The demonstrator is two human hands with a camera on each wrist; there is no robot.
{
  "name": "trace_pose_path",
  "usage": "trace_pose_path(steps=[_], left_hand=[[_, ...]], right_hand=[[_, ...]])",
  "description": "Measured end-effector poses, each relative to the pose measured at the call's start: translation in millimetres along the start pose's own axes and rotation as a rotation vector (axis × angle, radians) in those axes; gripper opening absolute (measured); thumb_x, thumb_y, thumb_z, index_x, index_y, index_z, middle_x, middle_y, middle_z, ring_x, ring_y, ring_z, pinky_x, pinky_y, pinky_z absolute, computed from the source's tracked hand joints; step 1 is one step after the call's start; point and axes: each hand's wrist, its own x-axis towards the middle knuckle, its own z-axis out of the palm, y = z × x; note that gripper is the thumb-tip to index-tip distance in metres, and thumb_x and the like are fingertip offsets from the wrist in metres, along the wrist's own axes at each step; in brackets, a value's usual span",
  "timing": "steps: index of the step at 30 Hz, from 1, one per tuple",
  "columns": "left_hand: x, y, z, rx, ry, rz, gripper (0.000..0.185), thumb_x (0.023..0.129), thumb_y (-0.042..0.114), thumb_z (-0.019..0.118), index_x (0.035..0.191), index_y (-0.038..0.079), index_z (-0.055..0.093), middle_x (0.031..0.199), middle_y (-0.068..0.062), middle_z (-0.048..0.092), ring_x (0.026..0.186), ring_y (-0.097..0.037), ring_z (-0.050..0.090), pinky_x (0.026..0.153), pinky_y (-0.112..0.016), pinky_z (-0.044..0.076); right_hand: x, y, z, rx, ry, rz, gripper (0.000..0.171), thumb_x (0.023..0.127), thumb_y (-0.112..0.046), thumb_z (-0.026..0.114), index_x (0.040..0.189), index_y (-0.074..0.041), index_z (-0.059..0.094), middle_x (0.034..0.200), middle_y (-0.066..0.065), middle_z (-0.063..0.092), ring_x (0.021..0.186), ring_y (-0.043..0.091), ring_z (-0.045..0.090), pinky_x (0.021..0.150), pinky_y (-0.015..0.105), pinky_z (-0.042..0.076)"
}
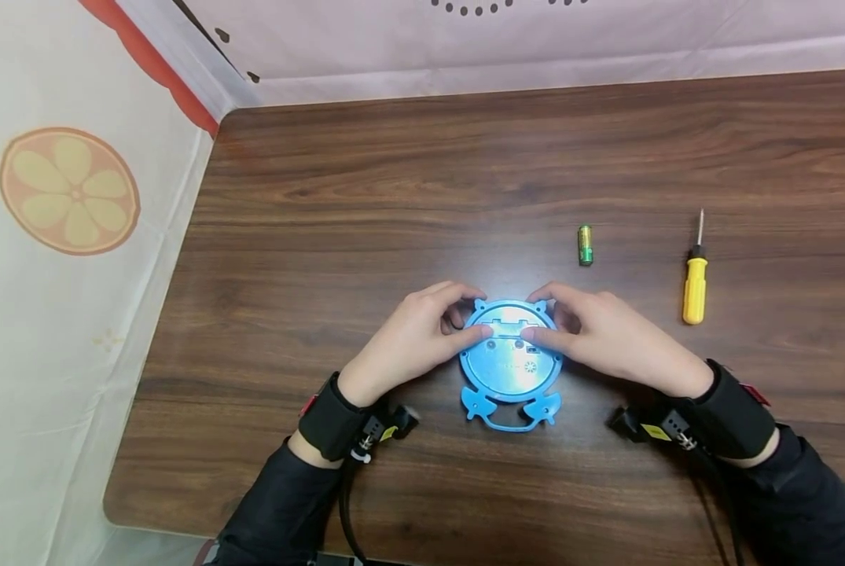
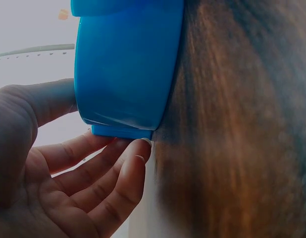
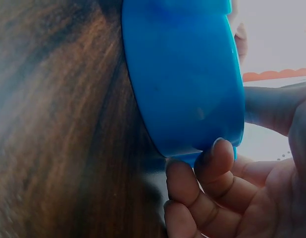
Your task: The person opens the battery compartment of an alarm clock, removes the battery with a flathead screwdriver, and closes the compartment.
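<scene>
A round blue plastic device (image 1: pixel 510 369) with small ears and feet lies back up on the wooden table (image 1: pixel 394 196). My left hand (image 1: pixel 464 318) grips its upper left rim, with the thumb pressed on the back panel near a cover at the top. On the opposite side my right hand (image 1: pixel 544 318) grips the upper right rim in the same way. In the left wrist view the fingers (image 2: pixel 88 158) curl under the blue device's (image 2: pixel 126 64) edge. The right wrist view shows fingers (image 3: pixel 212 168) hooked under the blue device's (image 3: pixel 187 74) rim.
A green and yellow battery (image 1: pixel 585 244) lies on the table beyond my right hand. Further right is a yellow-handled screwdriver (image 1: pixel 695 281), tip pointing away. A cloth with an orange-slice print (image 1: pixel 68 191) hangs along the left table edge, and a pale wall backs the table.
</scene>
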Motion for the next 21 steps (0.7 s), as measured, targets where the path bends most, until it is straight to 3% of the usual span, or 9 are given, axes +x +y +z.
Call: trace_pose_path(steps=[9, 16, 19, 21], left_hand=[[1.5, -2.6, -0.2, -0.017, -0.004, -0.005, 0.037, 0.096, 0.029, 0.071, 0.126, 0.009, 0.066, 0.104, 0.001, 0.064, 0.089, -0.011, 0.059, 0.077, -0.028, 0.051], [-0.9, -4.9, -7.0, 0.043, 0.004, -0.037, 0.064, 0.093, 0.041, 0.073, 0.144, 0.006, 0.055, 0.129, -0.003, 0.062, 0.103, -0.012, 0.058, 0.084, -0.029, 0.052], [-4.0, -7.2, -14.9, 0.048, -0.031, -0.024, 0.070, 0.092, 0.044, 0.074, 0.148, 0.009, 0.051, 0.133, -0.002, 0.059, 0.111, -0.012, 0.058, 0.088, -0.031, 0.053], [-6.7, -9.1, -20.4, 0.042, -0.069, 0.009, 0.073, 0.091, 0.045, 0.075, 0.151, 0.011, 0.048, 0.139, -0.002, 0.056, 0.120, -0.013, 0.056, 0.095, -0.033, 0.052]], right_hand=[[0.1, 1.3, -0.5, -0.008, 0.003, -0.009, 0.044, 0.098, -0.040, 0.066, 0.130, -0.010, 0.060, 0.072, -0.004, 0.054, 0.059, 0.012, 0.045, 0.054, 0.028, 0.034], [-4.1, -2.1, -10.6, -0.075, -0.045, 0.003, 0.078, 0.096, -0.047, 0.067, 0.152, 0.000, 0.038, 0.085, -0.004, 0.065, 0.066, 0.009, 0.055, 0.060, 0.029, 0.046], [-7.6, -4.4, -16.7, -0.112, -0.039, -0.021, 0.077, 0.094, -0.049, 0.069, 0.149, -0.001, 0.044, 0.092, -0.002, 0.067, 0.072, 0.009, 0.059, 0.064, 0.032, 0.050], [-10.8, -4.9, -20.3, -0.141, -0.021, -0.063, 0.074, 0.092, -0.047, 0.072, 0.147, -0.005, 0.048, 0.102, 0.000, 0.069, 0.085, 0.013, 0.064, 0.072, 0.036, 0.054]])
